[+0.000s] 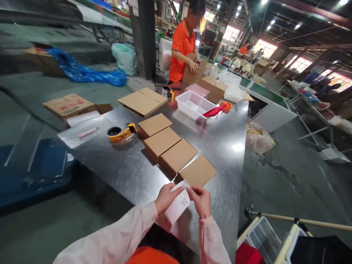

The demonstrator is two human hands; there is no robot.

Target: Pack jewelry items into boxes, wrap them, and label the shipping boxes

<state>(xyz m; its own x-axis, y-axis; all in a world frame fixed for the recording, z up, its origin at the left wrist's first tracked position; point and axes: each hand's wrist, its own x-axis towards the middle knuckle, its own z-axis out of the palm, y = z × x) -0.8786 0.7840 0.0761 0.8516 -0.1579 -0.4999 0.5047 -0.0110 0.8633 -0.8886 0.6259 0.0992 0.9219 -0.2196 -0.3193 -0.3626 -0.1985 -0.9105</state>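
Observation:
A white strip of printed labels (177, 206) hangs between my two hands, with small dark print on its upper part. My left hand (167, 198) grips its left edge, the thumb lying across the front. At the upper right corner, the fingers of my right hand (201, 200) pinch the strip. Just beyond my hands is a row of several closed cardboard boxes (178, 154), set side by side on the metal table (220, 205). The nearest box (198, 171) is right behind the labels.
Left of the boxes lies a yellow tape dispenser (122, 134). Flat cardboard (143, 101), a second tape dispenser (168, 94) and a white plastic basket (192, 104) with a red item stand farther back. A co-worker in orange (180, 47) handles an open carton (194, 73). A cart (271, 234) is at lower right.

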